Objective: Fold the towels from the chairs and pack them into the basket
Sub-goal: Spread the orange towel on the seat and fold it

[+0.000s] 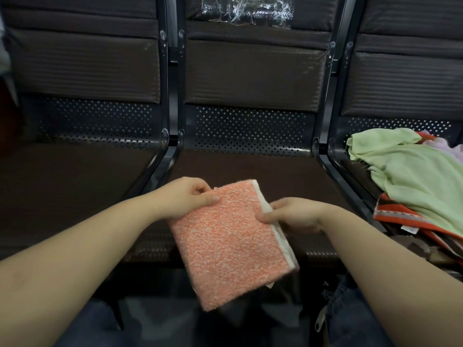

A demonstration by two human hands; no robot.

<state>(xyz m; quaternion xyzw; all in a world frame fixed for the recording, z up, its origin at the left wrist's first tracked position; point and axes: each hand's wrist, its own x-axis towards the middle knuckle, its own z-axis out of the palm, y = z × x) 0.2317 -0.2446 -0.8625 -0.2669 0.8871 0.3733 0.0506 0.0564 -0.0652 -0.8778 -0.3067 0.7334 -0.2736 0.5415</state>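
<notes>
A folded orange-and-white fleecy towel [230, 244] is held in the air over the front edge of the middle chair seat [248, 169]. My left hand [186, 199] pinches its upper left edge, thumb on top. My right hand [293, 214] pinches its right edge, where white layers show. On the right chair lies a crumpled pile: a pale green towel [411, 179] on top of an orange-striped towel [400, 219], with a bit of pink cloth [451, 149] behind. No basket is in view.
Three dark chairs with perforated metal seats stand in a row; the left seat [75, 176] is bare. Metal armrest frames [170, 151] separate them. A clear plastic wrap [248, 8] sits on the middle backrest. My legs in jeans [350, 311] are below.
</notes>
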